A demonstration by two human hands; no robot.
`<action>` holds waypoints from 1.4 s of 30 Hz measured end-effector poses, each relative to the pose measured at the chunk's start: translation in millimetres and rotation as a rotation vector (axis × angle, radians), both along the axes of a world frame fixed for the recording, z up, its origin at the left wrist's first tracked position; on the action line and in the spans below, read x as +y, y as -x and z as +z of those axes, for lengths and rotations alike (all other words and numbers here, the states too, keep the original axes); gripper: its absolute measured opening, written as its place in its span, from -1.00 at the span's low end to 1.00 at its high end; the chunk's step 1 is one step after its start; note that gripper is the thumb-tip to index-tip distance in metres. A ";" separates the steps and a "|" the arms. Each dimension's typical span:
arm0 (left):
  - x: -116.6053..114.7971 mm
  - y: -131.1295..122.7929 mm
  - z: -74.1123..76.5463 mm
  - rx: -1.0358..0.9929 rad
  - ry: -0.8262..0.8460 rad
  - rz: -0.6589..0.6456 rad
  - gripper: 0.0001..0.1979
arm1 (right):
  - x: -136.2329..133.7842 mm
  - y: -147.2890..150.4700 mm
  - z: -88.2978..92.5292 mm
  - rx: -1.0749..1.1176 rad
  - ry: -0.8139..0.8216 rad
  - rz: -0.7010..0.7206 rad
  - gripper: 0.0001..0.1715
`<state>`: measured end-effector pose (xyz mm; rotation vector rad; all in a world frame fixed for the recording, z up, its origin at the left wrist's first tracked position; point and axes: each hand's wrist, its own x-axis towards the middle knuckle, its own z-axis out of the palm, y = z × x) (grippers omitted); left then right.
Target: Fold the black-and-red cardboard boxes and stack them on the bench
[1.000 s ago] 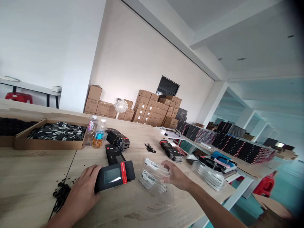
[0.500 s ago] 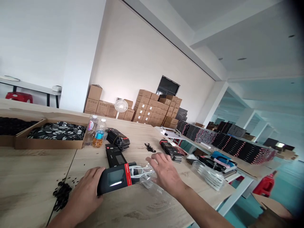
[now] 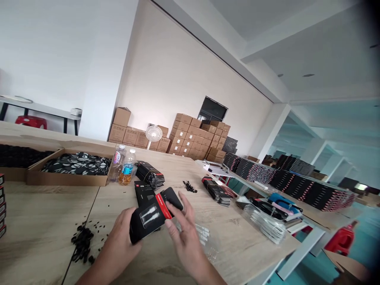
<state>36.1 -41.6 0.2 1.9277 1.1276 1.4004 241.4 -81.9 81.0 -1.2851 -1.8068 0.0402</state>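
Observation:
My left hand is closed around the lower end of a black cardboard box with a red stripe. White cable plugs show through its clear window, and a black flap stands out from its far end. My right hand is at that end with fingers spread, its thumb and forefinger touching the box near the stripe. Behind the box lie more flat black packages. White cables in clear plastic rest on the table, partly behind my right hand.
Small black pieces lie left of my hands, more farther back. Two bottles stand beside a carton of black discs. Banded packages and bagged white cables are on the right. Stacked black boxes edge in at left.
The white cable at the box's open end has gone inside; plugs now show in the window. My right hand has come from the cable's bag to the flap, and the box tilts more.

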 end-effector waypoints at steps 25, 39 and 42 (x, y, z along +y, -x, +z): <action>-18.9 23.6 51.9 -0.004 -0.165 -0.200 -0.71 | -16.2 25.1 -8.3 0.140 -0.137 0.143 -0.83; -42.6 27.9 101.2 0.081 -0.086 -0.244 -0.78 | -31.9 28.0 33.6 0.089 0.016 0.270 -0.86; -41.9 25.5 111.7 0.079 -0.053 -0.234 -0.76 | -27.1 27.1 39.0 0.148 0.080 0.298 -0.92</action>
